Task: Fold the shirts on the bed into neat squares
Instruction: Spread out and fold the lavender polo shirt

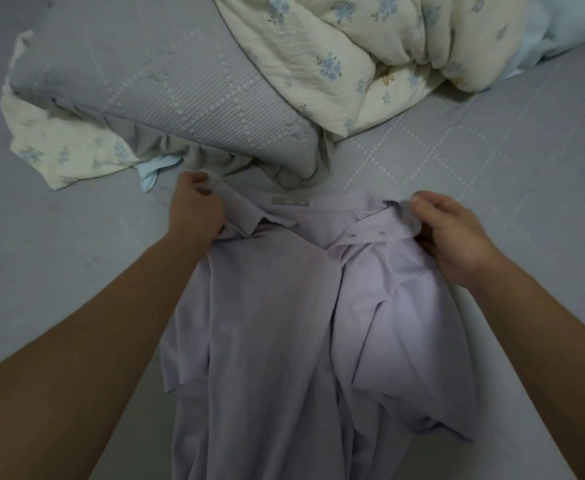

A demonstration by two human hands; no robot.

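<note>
A pale lilac collared shirt (284,306) lies crumpled lengthwise on the grey bed sheet (59,254), collar at the far end and hem running off the lower edge of view. My left hand (194,209) grips the left shoulder of the shirt beside the collar. My right hand (453,230) pinches the right shoulder fabric near the button placket. The shirt's body is bunched in loose folds between my forearms.
A grey patterned pillow (166,88) lies just beyond the shirt, with a cream floral cloth (62,150) and a light blue cloth (154,171) tucked at its left. A cream floral duvet (370,53) is heaped at the far right.
</note>
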